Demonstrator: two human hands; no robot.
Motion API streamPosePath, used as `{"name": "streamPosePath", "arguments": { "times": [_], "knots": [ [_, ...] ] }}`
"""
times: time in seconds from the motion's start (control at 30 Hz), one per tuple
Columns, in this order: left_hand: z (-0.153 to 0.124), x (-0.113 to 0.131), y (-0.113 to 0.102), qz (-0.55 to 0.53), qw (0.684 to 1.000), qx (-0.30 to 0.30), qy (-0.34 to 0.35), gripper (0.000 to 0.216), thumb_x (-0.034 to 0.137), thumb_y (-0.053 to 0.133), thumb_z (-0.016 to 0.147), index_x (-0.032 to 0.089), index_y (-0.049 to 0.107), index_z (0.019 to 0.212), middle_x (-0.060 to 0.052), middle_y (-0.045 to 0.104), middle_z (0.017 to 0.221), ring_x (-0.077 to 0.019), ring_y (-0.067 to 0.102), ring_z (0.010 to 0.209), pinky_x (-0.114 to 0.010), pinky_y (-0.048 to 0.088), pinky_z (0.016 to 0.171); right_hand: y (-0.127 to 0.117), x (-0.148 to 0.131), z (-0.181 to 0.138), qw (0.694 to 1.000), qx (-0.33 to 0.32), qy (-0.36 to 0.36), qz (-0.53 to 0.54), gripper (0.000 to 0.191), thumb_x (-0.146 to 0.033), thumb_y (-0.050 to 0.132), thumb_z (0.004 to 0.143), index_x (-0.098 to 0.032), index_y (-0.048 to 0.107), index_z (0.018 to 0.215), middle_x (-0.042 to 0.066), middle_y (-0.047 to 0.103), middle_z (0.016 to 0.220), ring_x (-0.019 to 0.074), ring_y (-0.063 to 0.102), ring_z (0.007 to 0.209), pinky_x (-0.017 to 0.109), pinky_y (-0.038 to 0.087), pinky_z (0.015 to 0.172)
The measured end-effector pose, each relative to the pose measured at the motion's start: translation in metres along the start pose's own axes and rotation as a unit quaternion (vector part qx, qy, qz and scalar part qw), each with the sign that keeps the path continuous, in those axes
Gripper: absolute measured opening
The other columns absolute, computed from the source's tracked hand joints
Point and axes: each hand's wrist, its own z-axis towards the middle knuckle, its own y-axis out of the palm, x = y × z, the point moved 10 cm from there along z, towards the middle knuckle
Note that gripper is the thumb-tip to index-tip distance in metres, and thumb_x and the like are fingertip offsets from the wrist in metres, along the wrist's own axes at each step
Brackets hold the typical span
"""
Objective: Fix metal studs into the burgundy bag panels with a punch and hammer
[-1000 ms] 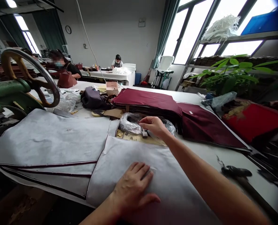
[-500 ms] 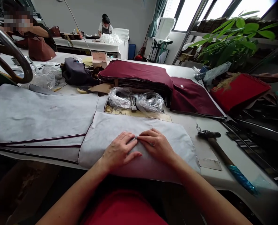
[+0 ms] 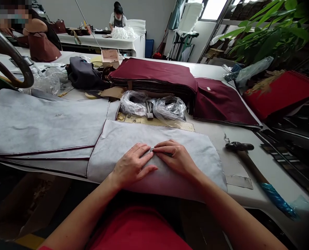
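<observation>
Compared with a second ago, right hand (image 3: pixel 177 158) has come back from the plastic bags and is down next to left hand (image 3: pixel 135 161); compared with half a second ago, both hands sit much the same, view shifted slightly. Right: thumb and index pinched together on a tiny silver-coloured metal piece (image 3: pixel 151 149), other fingers loosely bent alongside. Left: flat, palm down, fingers together, thumb out to the side, nothing gripped; index tip right beside the metal piece. Metal piece is between the two hands' fingertips, on a pale grey, soft-looking flat panel (image 3: pixel 196 146); exact shape too small to tell.

To the left, overlapping pale grey panels with burgundy edges (image 3: pixel 47 128), small dark print on the top one. Behind the hands, two crumpled clear plastic bags (image 3: pixel 170 107), small grey metal block (image 3: pixel 149 114) between them. Further back, thick stack of burgundy sheets (image 3: pixel 151 71), another burgundy sheet (image 3: pixel 219 100) just right of it. On the white table (image 3: pixel 217 132), right side: dark-headed hammer with blue-wrapped wooden handle (image 3: pixel 253 168), apart from the hands. Dark navy soft bag (image 3: pixel 83 73) back left. Co-worker (image 3: pixel 118 21) at the far table, another person upper left behind a reddish-brown bag (image 3: pixel 43 47).
</observation>
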Motion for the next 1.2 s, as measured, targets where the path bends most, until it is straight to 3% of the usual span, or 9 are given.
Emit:
{"name": "streamPosePath", "arguments": {
  "times": [1.2],
  "knots": [
    [-0.0009,0.0029,0.0018,0.031,0.999,0.008,0.016,0.041,0.039,0.058,0.101,0.010,0.066,0.128,-0.014,0.065,0.136,-0.0295,0.058,0.129,-0.048,0.048,0.116,-0.0027,0.0027,0.0003,1.000,0.010,0.007,0.000,0.019,-0.015,0.067,0.092,-0.027,0.081,0.098,-0.002,0.078,0.104,0.0208,0.069,0.098,0.036,0.054,0.091]
  ]
}}
